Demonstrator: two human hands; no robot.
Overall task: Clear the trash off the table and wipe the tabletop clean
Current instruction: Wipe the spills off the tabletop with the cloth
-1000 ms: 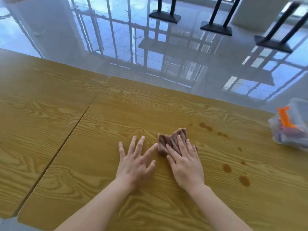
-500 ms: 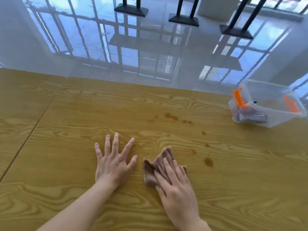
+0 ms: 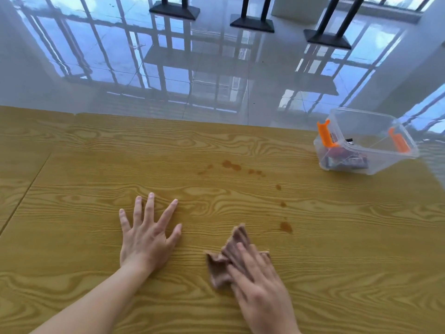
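A crumpled brown cloth (image 3: 222,266) lies on the wooden tabletop (image 3: 337,237), pinned flat under the fingers of my right hand (image 3: 260,285). My left hand (image 3: 147,233) rests palm down on the wood to the left of the cloth, fingers spread, holding nothing. Brown stains (image 3: 231,165) dot the table beyond the cloth, and a larger spot (image 3: 286,227) sits just right of it. A clear plastic bin (image 3: 370,154) with orange latches stands at the far right edge and holds dark wrappers.
A seam (image 3: 26,191) separates this table from a second one on the left. Beyond the far table edge lies a glossy tiled floor (image 3: 216,80), with black table bases (image 3: 251,24) standing further back.
My right hand has dragged the cloth toward me and to the right. The view has swung right, bringing the whole bin into sight. My left hand stays flat on the table.
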